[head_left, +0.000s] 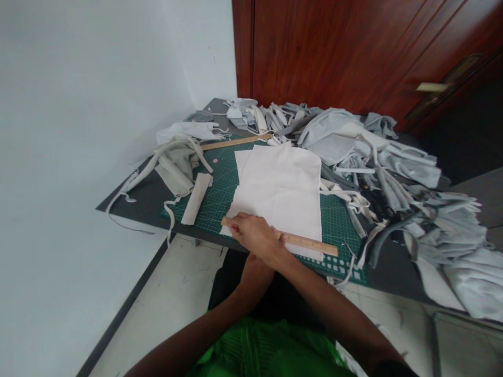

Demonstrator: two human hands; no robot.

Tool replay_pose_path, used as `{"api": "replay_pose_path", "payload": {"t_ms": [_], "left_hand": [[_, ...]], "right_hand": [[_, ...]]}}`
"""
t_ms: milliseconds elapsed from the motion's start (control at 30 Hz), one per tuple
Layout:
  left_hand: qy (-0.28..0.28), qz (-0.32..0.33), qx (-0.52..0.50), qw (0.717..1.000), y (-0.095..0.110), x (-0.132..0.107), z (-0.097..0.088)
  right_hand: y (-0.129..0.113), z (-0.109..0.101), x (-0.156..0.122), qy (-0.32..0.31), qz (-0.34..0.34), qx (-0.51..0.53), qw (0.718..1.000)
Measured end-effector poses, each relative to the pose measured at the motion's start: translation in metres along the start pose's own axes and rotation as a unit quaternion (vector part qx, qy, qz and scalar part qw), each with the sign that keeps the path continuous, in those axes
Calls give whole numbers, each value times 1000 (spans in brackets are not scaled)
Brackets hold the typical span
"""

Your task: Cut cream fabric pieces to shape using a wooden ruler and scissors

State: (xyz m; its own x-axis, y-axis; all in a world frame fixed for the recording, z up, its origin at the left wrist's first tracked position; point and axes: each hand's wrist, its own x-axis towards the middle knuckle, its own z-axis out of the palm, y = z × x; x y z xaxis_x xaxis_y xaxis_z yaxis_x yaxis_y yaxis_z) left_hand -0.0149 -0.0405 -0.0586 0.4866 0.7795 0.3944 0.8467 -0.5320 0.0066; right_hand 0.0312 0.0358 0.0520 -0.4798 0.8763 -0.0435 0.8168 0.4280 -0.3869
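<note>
A white piece of fabric [281, 188] lies spread on the green cutting mat [212, 196]. Across its near edge runs a wooden ruler [310, 243]. My arms cross, the right one on top. My left hand [258, 266] is partly covered by my right wrist; its fingertips show on the middle of the ruler, holding it against the fabric. My right hand [253, 233] is closed at the ruler's left end, fingers pinched together; what they hold, if anything, is too small to make out.
Heaped grey and white fabric scraps [338, 136] cover the table's back and right. A second wooden ruler [236, 141] lies at the mat's far edge. Left are a folded beige strip [196, 199] and loose cloth [176, 162]. Behind stands a brown door [334, 57].
</note>
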Motion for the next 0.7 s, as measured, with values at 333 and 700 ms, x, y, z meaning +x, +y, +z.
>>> {"api": "replay_pose_path", "payload": {"t_ms": [333, 700], "left_hand": [[-34, 16, -16, 999, 1, -6, 1], [-42, 15, -18, 999, 1, -9, 6]], "right_hand": [[31, -9, -22, -24, -18, 5, 1000], [24, -9, -17, -42, -14, -5, 999]]}}
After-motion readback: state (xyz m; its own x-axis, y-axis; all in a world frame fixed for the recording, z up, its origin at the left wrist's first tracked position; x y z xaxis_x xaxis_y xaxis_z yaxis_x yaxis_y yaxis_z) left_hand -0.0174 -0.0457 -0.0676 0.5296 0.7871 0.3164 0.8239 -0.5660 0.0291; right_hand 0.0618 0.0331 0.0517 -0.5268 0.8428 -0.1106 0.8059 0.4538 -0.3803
